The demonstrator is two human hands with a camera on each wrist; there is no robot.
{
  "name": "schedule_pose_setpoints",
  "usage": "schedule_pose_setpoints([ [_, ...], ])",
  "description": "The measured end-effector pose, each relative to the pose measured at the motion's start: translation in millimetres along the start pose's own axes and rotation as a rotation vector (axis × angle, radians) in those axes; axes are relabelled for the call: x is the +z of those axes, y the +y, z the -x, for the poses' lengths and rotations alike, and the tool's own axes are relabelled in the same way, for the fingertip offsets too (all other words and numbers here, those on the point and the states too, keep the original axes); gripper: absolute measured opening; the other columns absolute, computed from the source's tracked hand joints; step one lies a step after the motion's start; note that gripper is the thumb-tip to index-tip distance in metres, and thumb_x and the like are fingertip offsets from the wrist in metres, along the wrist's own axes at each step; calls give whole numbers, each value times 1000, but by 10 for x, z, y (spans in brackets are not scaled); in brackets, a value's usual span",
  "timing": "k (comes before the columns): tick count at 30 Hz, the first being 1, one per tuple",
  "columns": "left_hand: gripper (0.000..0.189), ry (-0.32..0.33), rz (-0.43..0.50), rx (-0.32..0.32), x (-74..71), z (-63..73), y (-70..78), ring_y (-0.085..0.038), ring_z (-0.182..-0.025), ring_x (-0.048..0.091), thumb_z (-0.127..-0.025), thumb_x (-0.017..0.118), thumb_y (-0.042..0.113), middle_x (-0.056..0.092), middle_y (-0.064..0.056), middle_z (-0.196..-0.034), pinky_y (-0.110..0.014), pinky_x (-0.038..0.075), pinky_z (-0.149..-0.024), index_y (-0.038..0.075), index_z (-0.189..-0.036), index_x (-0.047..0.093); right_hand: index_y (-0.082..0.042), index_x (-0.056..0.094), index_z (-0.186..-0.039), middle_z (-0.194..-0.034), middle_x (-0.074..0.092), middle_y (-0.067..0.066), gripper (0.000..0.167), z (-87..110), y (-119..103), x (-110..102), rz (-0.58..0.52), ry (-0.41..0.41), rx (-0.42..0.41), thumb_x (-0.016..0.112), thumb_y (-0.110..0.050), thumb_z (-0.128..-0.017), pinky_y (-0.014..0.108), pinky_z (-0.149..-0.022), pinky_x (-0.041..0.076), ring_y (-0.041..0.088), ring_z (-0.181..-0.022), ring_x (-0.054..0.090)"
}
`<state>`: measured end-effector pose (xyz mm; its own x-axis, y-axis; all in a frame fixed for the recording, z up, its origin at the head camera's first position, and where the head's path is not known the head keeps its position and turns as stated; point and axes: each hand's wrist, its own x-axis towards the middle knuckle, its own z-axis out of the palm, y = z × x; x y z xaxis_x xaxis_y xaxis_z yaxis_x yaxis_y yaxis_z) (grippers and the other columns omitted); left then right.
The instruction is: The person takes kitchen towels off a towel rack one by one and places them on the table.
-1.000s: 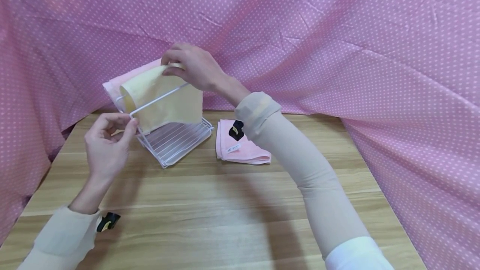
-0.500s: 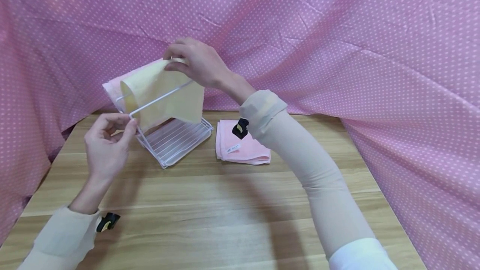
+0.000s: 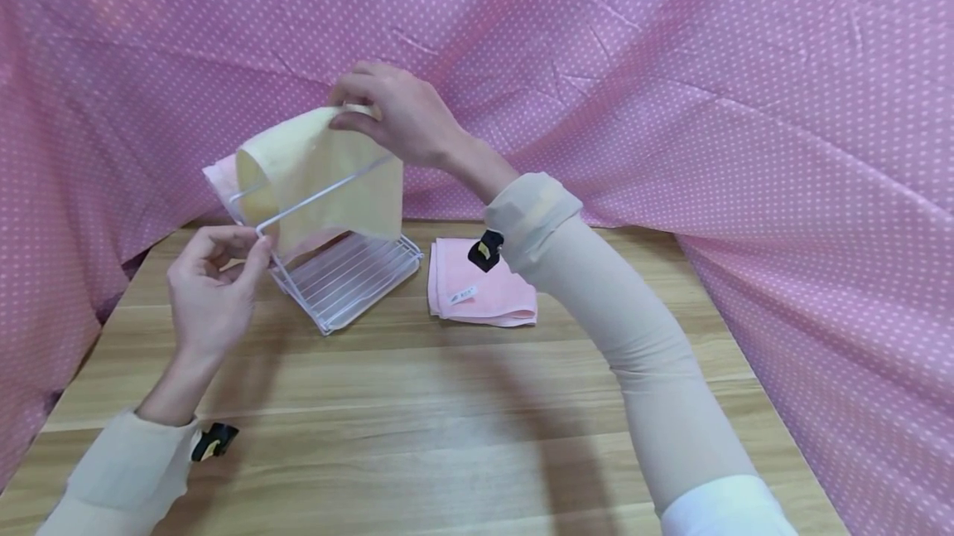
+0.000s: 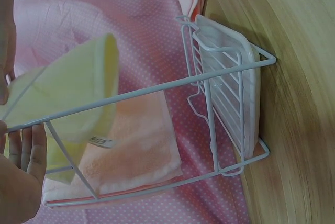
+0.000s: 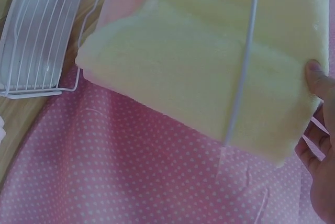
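Observation:
A yellow towel [image 3: 328, 180] hangs folded over, its front layer behind the front rail of a white wire rack [image 3: 316, 198]. My right hand [image 3: 402, 115] pinches its top fold between thumb and fingers, above the rail. In the right wrist view the yellow towel [image 5: 172, 72] spreads wide, crossed by one rail. At the rack's upper left corner, my left hand [image 3: 212, 287] grips the wire between thumb and fingers. Behind the yellow one, a pink towel [image 4: 131, 150] hangs on the rack's rear rail, mostly covered in the head view.
A white drip tray [image 3: 358, 283] sits in the rack's base under a wire grid. To its right on the wooden table [image 3: 417, 420] lies a folded pink towel [image 3: 484, 283] with a white label. Pink dotted cloth [image 3: 671, 89] encloses the table's back and sides.
My right hand has lifted the yellow towel's fold upward and slightly right, and it now covers more of the pink towel behind. My left hand stays on the rack corner.

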<state>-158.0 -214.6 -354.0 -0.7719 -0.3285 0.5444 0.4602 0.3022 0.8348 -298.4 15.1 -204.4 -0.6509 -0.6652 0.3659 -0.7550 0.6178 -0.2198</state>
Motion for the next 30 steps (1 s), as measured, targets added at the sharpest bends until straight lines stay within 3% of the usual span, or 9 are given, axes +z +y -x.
schedule_pose_setpoints([
  [12, 14, -5, 4, 10, -7, 3, 8, 4, -78, 69, -95, 71, -7, 72, 19, -93, -7, 62, -68, 4, -102, 71, -18, 74, -121, -118, 73, -5, 29, 44, 19, -133, -43, 105, -58, 68, -38, -101, 13, -94, 52, 6, -109, 64],
  [21, 13, -5, 14, 0, 2, -1, 15, 4, -78, 68, -94, 71, -8, 71, 20, -89, -7, 62, -69, 2, -101, 71, -15, 76, -118, -109, 72, -2, 27, 70, 52, -248, -81, 178, -64, 70, -35, -101, 15, -89, 50, 7, -101, 60],
  [30, 14, 2, 16, -5, 11, -6, 13, 4, -78, 68, -93, 71, -9, 71, 20, -87, -8, 62, -69, 4, -100, 72, -14, 77, -115, -107, 71, -2, 25, 70, 83, -380, -125, 240, -56, 72, -33, -99, 9, -90, 49, 2, -96, 57],
])
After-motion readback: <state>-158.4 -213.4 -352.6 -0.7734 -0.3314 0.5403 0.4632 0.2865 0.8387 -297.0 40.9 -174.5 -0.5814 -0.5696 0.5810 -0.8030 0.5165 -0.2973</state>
